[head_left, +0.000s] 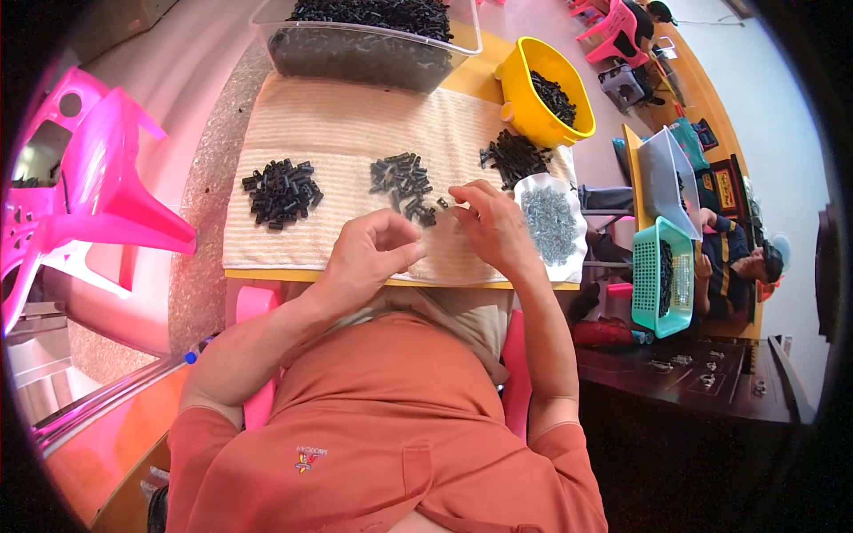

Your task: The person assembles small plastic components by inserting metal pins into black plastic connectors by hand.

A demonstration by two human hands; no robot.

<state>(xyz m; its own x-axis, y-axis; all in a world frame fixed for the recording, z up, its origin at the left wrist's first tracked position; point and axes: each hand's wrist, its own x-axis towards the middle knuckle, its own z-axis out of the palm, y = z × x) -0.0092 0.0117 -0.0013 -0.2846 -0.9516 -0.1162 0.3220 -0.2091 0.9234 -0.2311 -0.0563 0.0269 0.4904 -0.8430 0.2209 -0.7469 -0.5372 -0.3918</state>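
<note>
Middle pile (398, 171): short black pieces on the striped towel (346, 124); loose pieces (428, 216) at its 5 o'clock.
Left hand (366, 253): pile's 7 o'clock, narrowly curled; cannot tell if holding.
Right hand (498, 226): 4 o'clock, fingertips near loose pieces; cannot tell if gripping.
Left pile (282, 193): 9 o'clock, black.
White tray (578, 242): 4 o'clock, small clear parts.
Yellow tub (522, 99): 2 o'clock.
Clear bin (355, 66): 12 o'clock.
</note>
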